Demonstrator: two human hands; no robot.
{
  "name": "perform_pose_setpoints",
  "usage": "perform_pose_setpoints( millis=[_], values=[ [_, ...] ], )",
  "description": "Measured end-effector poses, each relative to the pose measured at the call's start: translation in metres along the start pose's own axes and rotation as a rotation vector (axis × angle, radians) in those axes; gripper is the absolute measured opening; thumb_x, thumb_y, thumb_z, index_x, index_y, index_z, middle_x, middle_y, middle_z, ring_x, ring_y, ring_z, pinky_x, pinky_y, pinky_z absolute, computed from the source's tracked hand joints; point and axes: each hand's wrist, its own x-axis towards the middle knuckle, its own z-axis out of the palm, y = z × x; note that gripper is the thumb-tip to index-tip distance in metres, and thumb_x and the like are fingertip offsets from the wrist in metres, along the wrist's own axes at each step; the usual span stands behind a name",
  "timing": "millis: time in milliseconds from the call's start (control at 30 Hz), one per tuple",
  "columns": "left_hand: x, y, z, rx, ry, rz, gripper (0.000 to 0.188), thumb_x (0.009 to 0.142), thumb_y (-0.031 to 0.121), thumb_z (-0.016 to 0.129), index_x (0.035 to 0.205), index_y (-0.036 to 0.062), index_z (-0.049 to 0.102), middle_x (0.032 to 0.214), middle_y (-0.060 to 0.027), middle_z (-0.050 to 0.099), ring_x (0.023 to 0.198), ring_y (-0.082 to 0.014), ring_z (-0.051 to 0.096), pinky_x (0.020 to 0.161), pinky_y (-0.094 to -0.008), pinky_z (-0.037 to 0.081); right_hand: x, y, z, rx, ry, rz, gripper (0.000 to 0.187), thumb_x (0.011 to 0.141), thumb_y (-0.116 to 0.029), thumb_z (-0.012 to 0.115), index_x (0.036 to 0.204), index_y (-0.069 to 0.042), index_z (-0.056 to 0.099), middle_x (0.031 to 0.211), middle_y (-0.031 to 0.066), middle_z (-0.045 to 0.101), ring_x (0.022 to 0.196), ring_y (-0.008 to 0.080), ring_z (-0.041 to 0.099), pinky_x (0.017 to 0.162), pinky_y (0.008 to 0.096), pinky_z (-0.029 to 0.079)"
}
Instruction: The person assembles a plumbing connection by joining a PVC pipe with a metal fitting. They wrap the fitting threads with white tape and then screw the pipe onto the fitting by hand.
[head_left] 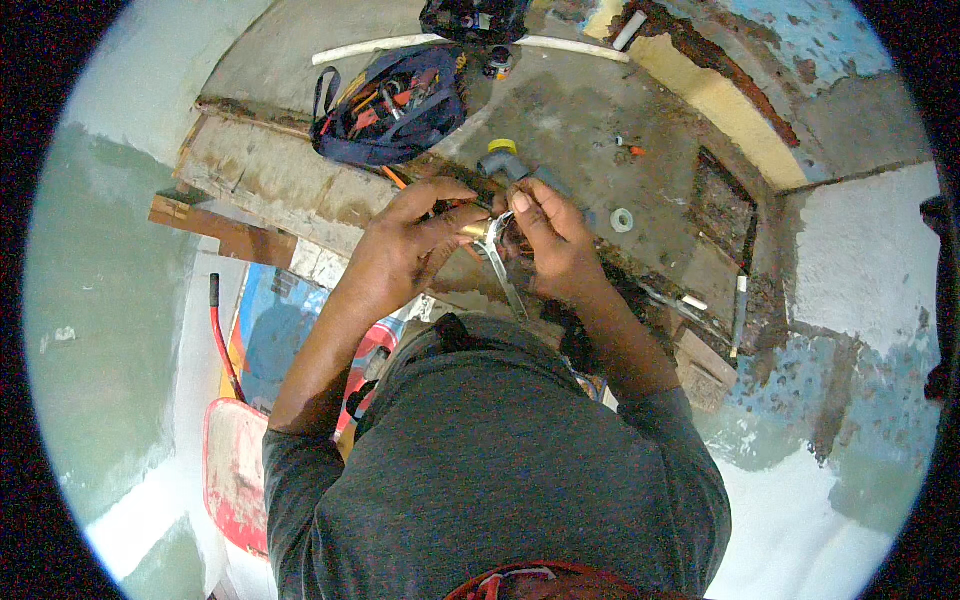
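Note:
Between the fingers and thumb of my left hand (pixel 405 245) is a small brass-coloured fitting (pixel 474 230). A long, narrow silvery piece (pixel 504 275), shaped like a lever, hangs down from its right end. Something thin and white shows around that end. My right hand (pixel 555 235) is closed against the same end in a pinch; what its fingertips grip is too small to make out. Just beyond the hands lies a grey pipe elbow (pixel 515 170) with a yellow cap (pixel 502 146). A white ring-shaped roll (pixel 622 220) lies right of my right hand.
A dark blue tool bag (pixel 390 110) full of tools sits at the far left on the concrete surface (pixel 590 110). Behind it runs a white pipe (pixel 575 48). A small orange-ended tool (pixel 630 147) lies farther right. A red wheelbarrow-like tray (pixel 235 475) stands at the lower left.

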Motion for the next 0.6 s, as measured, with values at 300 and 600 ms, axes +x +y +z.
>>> perform_pose_setpoints(
  millis=[300, 600],
  values=[
    [-0.010, -0.002, 0.011, -0.283, 0.002, -0.077, 0.028, 0.093, 0.011, 0.076, 0.120, 0.0019, 0.073, 0.109, -0.0142, 0.071, 0.102, -0.0316, 0.070, 0.091, -0.0386, 0.055, -0.001, 0.004, 0.019, 0.133, 0.044, -0.230, 0.019, 0.112, -0.027, 0.053, 0.105, -0.009, 0.053, 0.089, -0.0024, 0.057, 0.066, 0.0032, 0.042, 0.057, 0.0215, 0.035],
    [-0.021, -0.008, 0.028, -0.101, 0.081, -0.348, 0.030, 0.095, 0.019, 0.076, 0.122, 0.0054, 0.074, 0.095, -0.0147, 0.066, 0.080, -0.0267, 0.068, 0.072, -0.0371, 0.055, -0.014, 0.003, 0.025, -0.005, 0.161, -0.179, 0.021, 0.112, -0.027, 0.052, 0.104, -0.007, 0.052, 0.085, -0.0012, 0.054, 0.066, 0.0050, 0.046, 0.055, 0.0234, 0.040]
  ],
)
